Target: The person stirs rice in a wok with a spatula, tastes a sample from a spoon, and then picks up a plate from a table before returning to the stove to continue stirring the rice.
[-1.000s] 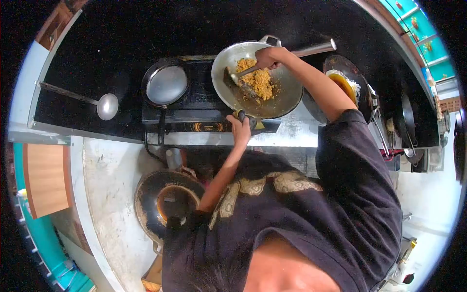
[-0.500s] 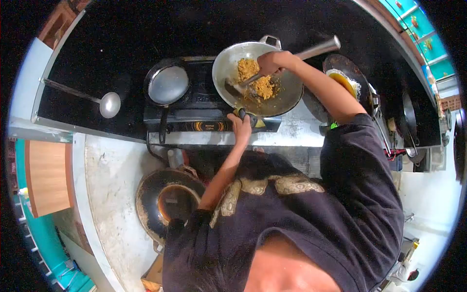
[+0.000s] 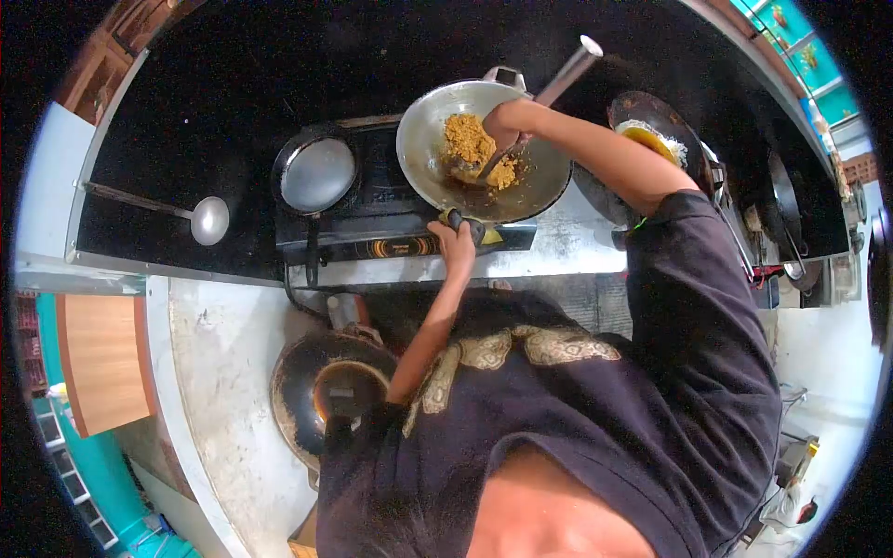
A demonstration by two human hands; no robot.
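A large metal wok (image 3: pixel 549 181) sits on the right side of the stove, holding crumbly orange-yellow food (image 3: pixel 467 138). My right hand (image 3: pixel 510 121) is wrapped round the long metal handle of a cooking spatula (image 3: pixel 566 74); its blade is down in the food and partly covered by it. At the wok's near rim, my left hand (image 3: pixel 456 244) is closed on the wok's dark handle (image 3: pixel 475 229), with something yellowish beside it. On the wok's far side is another loop handle (image 3: pixel 508 78).
A small frying pan (image 3: pixel 318 175) rests on the left of the stove (image 3: pixel 344 245). Farther left lies a ladle (image 3: pixel 210 220). To the right stands a dark pan (image 3: pixel 651 112) with white food and a yellow item. A blackened wok (image 3: pixel 298 391) is low at my left.
My right hand has moved slightly left, and the spatula has swung steeper, its blade shifting right through the food. The food is heaped differently. My left hand keeps its grip. The view has shifted slightly.
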